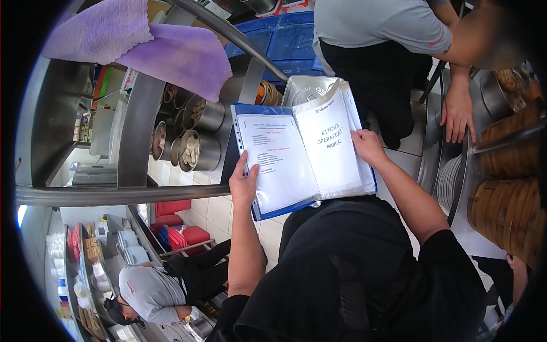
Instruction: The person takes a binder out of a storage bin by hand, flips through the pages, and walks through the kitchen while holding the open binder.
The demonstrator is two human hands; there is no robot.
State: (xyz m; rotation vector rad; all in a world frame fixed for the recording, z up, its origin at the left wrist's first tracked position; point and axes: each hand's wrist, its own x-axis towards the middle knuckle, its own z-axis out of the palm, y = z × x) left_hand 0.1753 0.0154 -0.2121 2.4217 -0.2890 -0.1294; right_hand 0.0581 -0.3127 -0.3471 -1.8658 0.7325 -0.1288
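Note:
An open blue binder (283, 171) with clear plastic sleeves lies spread in front of my body. Its right page (331, 148) reads "Kitchen Operations Manual", and the left page (276, 165) carries printed lines, some in red. My left hand (244, 178) grips the binder's left edge, thumb on top of the sleeve. On the other side, my right hand (368, 146) holds the right edge with the thumb over the pages. The fingers beneath the binder are hidden. Behind its top edge a metal tin lid (310, 91) with raised lettering shows in part.
Purple towels (188, 57) hang over a metal rail at upper left. Steel pots (198, 151) with food stand by the counter. Bamboo steamers (501, 214) and stacked plates (450, 181) are at right. One co-worker (382, 28) leans nearby; another (151, 290) works at lower left.

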